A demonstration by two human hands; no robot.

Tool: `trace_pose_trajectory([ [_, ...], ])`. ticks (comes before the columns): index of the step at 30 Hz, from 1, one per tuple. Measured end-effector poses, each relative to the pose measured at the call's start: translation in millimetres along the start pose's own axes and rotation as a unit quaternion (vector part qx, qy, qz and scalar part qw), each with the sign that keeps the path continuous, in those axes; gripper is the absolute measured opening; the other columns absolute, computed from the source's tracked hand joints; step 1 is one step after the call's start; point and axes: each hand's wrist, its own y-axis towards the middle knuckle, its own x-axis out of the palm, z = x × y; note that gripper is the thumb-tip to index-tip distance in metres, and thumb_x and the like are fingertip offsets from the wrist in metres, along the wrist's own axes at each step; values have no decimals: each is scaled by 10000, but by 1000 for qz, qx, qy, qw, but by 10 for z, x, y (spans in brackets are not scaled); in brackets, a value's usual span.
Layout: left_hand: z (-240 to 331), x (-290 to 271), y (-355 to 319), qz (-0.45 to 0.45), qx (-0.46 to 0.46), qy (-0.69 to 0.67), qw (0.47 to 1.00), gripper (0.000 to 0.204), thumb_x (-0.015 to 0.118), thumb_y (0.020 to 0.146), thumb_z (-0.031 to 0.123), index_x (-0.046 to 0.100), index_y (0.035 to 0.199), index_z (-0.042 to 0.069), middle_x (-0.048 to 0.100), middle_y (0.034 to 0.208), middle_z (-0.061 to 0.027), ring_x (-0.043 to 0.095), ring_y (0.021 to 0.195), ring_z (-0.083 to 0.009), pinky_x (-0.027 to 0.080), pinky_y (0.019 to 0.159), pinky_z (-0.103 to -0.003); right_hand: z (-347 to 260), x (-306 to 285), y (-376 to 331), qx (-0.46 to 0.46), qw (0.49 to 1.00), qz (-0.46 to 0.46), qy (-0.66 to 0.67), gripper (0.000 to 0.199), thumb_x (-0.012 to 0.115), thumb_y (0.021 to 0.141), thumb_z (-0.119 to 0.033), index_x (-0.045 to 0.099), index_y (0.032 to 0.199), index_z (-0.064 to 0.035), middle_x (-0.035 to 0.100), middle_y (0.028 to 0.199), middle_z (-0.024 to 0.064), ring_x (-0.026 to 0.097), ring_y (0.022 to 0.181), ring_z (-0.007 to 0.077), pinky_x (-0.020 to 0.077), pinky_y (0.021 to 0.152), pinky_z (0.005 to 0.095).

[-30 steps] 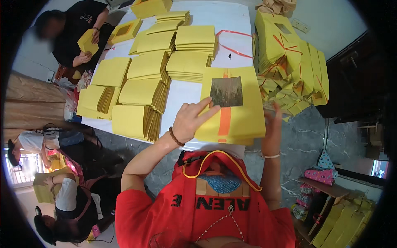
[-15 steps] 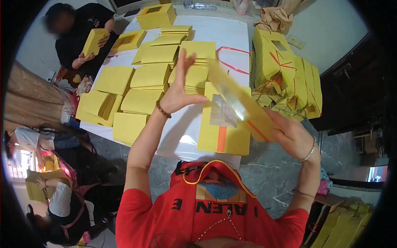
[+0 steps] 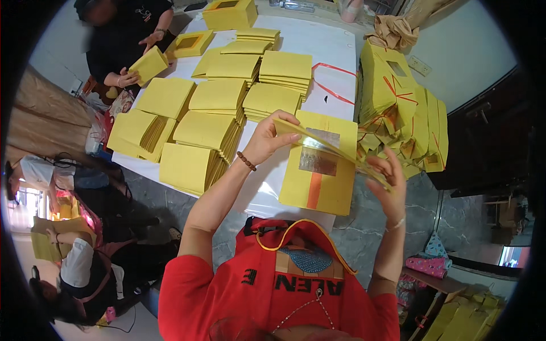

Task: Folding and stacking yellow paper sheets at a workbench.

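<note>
My left hand [image 3: 269,137] pinches one end of a flat-folded yellow box [image 3: 341,149], held tilted and seen nearly edge-on. At its other end is my right hand [image 3: 389,184], fingers apart, with the box's end lying between thumb and fingers. No closed grip shows there. Beneath them, another flat yellow box [image 3: 335,199] lies on the white table [image 3: 259,187]. That one has a shiny window panel and an orange stripe, partly covered by the held box. To the left of my left hand stands a stack of folded yellow boxes [image 3: 185,167].
Several more yellow stacks [image 3: 227,65] fill the table's left and back. A red strap [image 3: 333,85] lies at the back right. Tied yellow bundles [image 3: 398,102] stand right of the table. At the far left, a co-worker [image 3: 125,40] holds a yellow box [image 3: 149,65].
My left hand, open before, has closed on the box's end. My right hand has shifted lower and its grip has loosened. The held box has turned flatter. The co-worker's box has tilted.
</note>
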Motion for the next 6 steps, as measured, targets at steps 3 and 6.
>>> trace_pose_trajectory([
  [3, -95, -59, 25, -3, -25, 9, 1000, 288, 653, 810, 136, 533, 1052, 36, 587, 994, -31, 554, 897, -96, 451, 795, -248, 168, 117, 63, 8, 999, -1, -35, 608, 636, 716, 47, 422, 1281, -25, 596, 1103, 109, 574, 980, 179, 445, 859, 295],
  [6, -176, -140, 69, -33, -60, 21, 997, 377, 641, 833, 143, 505, 1177, 67, 565, 1121, -49, 535, 967, -83, 455, 817, -245, 255, 90, 186, -5, 984, -54, -171, 429, 586, 809, -55, 491, 1226, -32, 618, 1073, 104, 600, 954, 226, 459, 834, 312],
])
